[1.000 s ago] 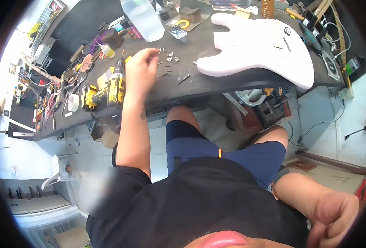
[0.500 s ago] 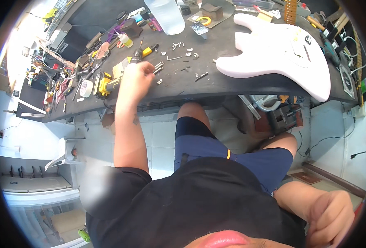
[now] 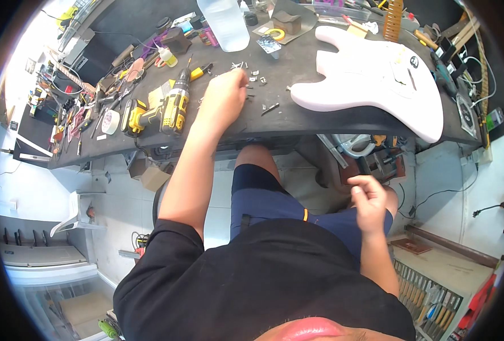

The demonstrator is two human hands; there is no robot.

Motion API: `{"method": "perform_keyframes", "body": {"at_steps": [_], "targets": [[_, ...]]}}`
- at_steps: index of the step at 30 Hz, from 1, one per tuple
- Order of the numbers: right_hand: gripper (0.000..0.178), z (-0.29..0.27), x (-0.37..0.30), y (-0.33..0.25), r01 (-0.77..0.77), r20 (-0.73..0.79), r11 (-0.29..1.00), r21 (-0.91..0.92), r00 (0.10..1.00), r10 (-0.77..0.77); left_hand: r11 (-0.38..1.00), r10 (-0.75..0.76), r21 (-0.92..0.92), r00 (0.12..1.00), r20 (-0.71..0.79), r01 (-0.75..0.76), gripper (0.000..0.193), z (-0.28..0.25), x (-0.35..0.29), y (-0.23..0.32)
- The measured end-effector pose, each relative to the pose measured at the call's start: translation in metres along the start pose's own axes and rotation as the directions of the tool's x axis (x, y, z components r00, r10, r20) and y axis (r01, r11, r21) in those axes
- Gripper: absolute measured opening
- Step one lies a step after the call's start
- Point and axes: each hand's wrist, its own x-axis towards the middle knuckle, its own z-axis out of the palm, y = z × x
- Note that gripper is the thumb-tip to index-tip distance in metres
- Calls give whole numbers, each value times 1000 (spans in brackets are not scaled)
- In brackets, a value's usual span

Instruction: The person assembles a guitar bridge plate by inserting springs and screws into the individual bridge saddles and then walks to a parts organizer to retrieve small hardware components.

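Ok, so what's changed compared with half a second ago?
Your left hand moved right, from in front of the yellow drill to the small metal parts; whether it holds anything is unclear. Your right hand came forward and leftward, near the knee. The drill and white guitar body stayed put.

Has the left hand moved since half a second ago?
Yes. The left hand has shifted right, away from the yellow-black drill lying on the bench.
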Motion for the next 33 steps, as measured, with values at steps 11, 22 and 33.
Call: {"method": "perform_keyframes", "body": {"at_steps": [11,22,33], "targets": [[10,18,-11,55,-209,106,964,-163,968,228,997,2,71,999,46,-6,12,13,29,0],[12,32,-7,65,-222,167,955,-195,952,255,990,-110,84,991,-77,116,25,-25,39,-71],[11,43,-4,55,-231,212,950,-212,938,275,924,-76,374,997,-24,79,15,-6,32,-85]]}}
